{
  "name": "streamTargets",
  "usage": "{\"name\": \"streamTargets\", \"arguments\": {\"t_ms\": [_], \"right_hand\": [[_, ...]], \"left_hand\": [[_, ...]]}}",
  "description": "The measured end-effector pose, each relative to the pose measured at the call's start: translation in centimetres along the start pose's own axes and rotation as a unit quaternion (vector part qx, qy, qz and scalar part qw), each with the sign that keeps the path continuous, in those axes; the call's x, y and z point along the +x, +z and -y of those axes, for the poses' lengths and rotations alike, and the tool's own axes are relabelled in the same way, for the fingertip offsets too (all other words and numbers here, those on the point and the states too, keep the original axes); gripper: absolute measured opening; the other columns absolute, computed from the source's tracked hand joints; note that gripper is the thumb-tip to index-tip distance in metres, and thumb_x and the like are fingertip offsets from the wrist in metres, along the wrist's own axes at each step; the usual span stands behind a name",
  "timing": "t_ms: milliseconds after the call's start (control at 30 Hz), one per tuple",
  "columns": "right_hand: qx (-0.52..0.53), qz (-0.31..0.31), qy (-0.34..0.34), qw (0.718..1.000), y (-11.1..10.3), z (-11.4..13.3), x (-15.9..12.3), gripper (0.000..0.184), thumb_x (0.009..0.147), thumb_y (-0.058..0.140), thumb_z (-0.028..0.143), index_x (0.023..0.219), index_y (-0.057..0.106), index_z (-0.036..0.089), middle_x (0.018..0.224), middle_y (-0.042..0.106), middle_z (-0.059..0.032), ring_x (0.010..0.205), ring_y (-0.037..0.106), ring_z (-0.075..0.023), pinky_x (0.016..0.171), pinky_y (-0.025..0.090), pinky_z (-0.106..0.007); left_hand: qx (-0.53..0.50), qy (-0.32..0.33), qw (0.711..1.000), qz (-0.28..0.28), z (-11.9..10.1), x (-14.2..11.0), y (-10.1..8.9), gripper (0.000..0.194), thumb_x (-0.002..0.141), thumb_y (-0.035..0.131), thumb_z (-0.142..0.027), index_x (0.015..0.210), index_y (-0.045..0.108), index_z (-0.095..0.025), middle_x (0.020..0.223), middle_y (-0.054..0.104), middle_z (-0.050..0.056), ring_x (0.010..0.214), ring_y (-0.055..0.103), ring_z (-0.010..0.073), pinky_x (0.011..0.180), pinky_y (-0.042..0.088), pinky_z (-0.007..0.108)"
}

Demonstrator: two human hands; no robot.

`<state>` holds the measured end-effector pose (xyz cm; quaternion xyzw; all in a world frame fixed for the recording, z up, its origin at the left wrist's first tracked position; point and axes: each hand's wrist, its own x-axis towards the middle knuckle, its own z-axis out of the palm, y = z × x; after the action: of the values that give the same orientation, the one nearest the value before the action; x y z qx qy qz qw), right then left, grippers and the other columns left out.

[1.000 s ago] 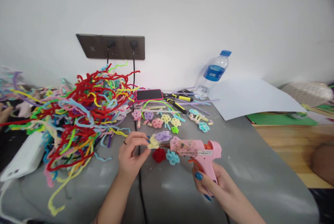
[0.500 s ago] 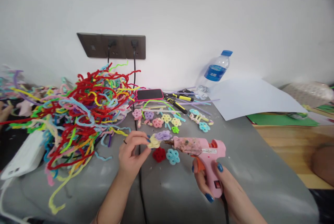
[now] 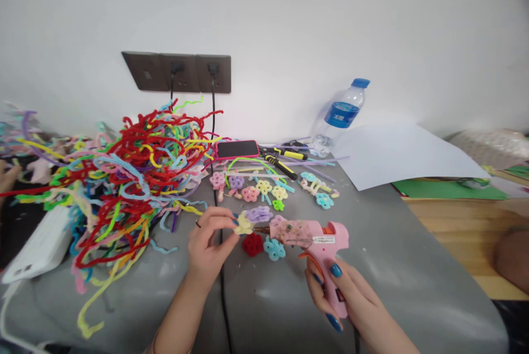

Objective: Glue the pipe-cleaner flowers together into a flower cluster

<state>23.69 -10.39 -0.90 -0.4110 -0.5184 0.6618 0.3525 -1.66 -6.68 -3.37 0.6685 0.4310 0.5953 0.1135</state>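
My left hand (image 3: 209, 241) pinches a small pale yellow pipe-cleaner flower (image 3: 243, 224) just above the grey table (image 3: 392, 266). My right hand (image 3: 341, 296) is closed round the grip of a pink hot glue gun (image 3: 309, 235). The gun's nozzle points left and touches the yellow flower. A purple flower (image 3: 259, 213) lies just behind it. A red flower (image 3: 252, 244) and a light blue flower (image 3: 273, 248) lie just in front, under the gun's barrel.
A big tangle of coloured pipe cleaners (image 3: 119, 172) fills the left. Several finished flowers (image 3: 264, 189), yellow-handled pliers (image 3: 281, 162), a phone (image 3: 237, 148), a water bottle (image 3: 341, 114) and white paper (image 3: 397, 153) lie behind. A black cable (image 3: 223, 299) runs between my arms. Another person's arm (image 3: 512, 257) shows at right.
The glue gun drew back a little to the right, then came in again until its nozzle met the yellow flower. My right fingers shifted on the grip. My left hand stayed put.
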Motion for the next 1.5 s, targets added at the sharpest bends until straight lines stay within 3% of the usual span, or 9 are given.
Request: {"name": "streamTargets", "arguments": {"t_ms": [233,467,633,867,1033,1167,1267,1333,1500], "right_hand": [[0.002,0.009,-0.024,1.000,-0.3,-0.3,0.1,0.047,0.100,0.036,0.062,0.078,0.046,0.022,0.046,0.044,0.0074,0.038,0.028,-0.0082,0.044,0.028,-0.022],[-0.023,0.003,-0.017,1.000,0.0,0.4,0.2,0.051,0.096,0.037,0.068,0.076,0.045,0.022,0.045,0.044,0.0068,0.038,0.029,-0.0084,0.042,0.028,-0.022],[-0.042,-0.014,-0.037,0.998,-0.2,-0.1,0.2,0.048,0.099,0.036,0.064,0.074,0.044,0.023,0.046,0.044,0.0061,0.039,0.031,-0.0093,0.043,0.030,-0.023],[-0.063,-0.027,-0.059,0.996,-0.4,0.0,0.0,0.050,0.099,0.040,0.062,0.072,0.050,0.021,0.047,0.048,0.0040,0.042,0.035,-0.0098,0.047,0.032,-0.024],[-0.017,-0.075,-0.029,0.997,-0.7,0.6,-0.2,0.055,0.092,0.043,0.070,0.083,0.061,0.019,0.044,0.048,0.0037,0.038,0.035,-0.0106,0.043,0.030,-0.025],[0.027,-0.183,-0.007,0.983,-2.7,0.8,0.3,0.063,0.089,0.039,0.076,0.083,0.064,0.019,0.039,0.047,0.0020,0.033,0.033,-0.0114,0.038,0.023,-0.026],[0.017,-0.252,-0.009,0.967,-5.6,0.9,0.7,0.060,0.085,0.047,0.076,0.081,0.065,0.018,0.044,0.056,-0.0034,0.034,0.040,-0.0137,0.038,0.028,-0.028],[-0.003,-0.283,0.029,0.959,-7.7,0.9,0.6,0.057,0.081,0.055,0.075,0.077,0.066,0.019,0.049,0.061,-0.0088,0.038,0.047,-0.0174,0.039,0.033,-0.031],[-0.074,-0.343,0.082,0.933,-11.7,0.3,-0.7,0.062,0.077,0.050,0.082,0.068,0.063,0.022,0.047,0.061,-0.0122,0.034,0.046,-0.0186,0.038,0.034,-0.035]], "left_hand": [[-0.004,0.002,1.000,0.001,-0.1,0.1,0.1,0.013,0.085,0.068,-0.011,0.088,0.063,-0.022,0.091,0.068,0.002,0.087,0.066,0.0156,0.075,0.053,0.026],[-0.012,0.009,1.000,0.001,0.0,0.2,0.0,0.015,0.084,0.068,-0.008,0.089,0.063,-0.022,0.091,0.067,0.001,0.088,0.066,0.0148,0.077,0.053,0.025],[-0.010,0.013,1.000,0.004,-0.1,0.3,0.0,0.016,0.084,0.068,-0.007,0.089,0.062,-0.021,0.093,0.066,0.001,0.089,0.065,0.0135,0.077,0.052,0.024],[-0.022,-0.001,1.000,-0.001,0.0,0.1,0.0,0.016,0.084,0.067,-0.007,0.091,0.062,-0.021,0.094,0.065,0.001,0.090,0.064,0.0134,0.077,0.052,0.023],[-0.048,-0.040,0.998,-0.011,0.0,0.0,0.2,0.018,0.083,0.066,-0.007,0.091,0.061,-0.022,0.093,0.064,0.001,0.091,0.064,0.0128,0.075,0.053,0.019],[-0.084,-0.070,0.994,-0.017,0.0,0.0,0.5,0.018,0.083,0.066,-0.007,0.092,0.060,-0.022,0.094,0.065,0.001,0.091,0.065,0.0121,0.075,0.055,0.017],[-0.098,-0.090,0.991,-0.024,0.0,0.1,0.6,0.019,0.082,0.068,-0.008,0.093,0.061,-0.022,0.093,0.066,0.001,0.089,0.067,0.0116,0.076,0.056,0.016],[-0.102,-0.102,0.989,-0.031,0.0,0.1,0.6,0.018,0.081,0.069,-0.009,0.091,0.062,-0.022,0.093,0.067,0.001,0.088,0.068,0.0115,0.076,0.057,0.016],[-0.108,-0.136,0.984,-0.042,0.1,0.1,0.7,0.013,0.080,0.071,-0.013,0.087,0.064,-0.020,0.093,0.069,0.002,0.085,0.070,0.0127,0.075,0.058,0.017]]}}
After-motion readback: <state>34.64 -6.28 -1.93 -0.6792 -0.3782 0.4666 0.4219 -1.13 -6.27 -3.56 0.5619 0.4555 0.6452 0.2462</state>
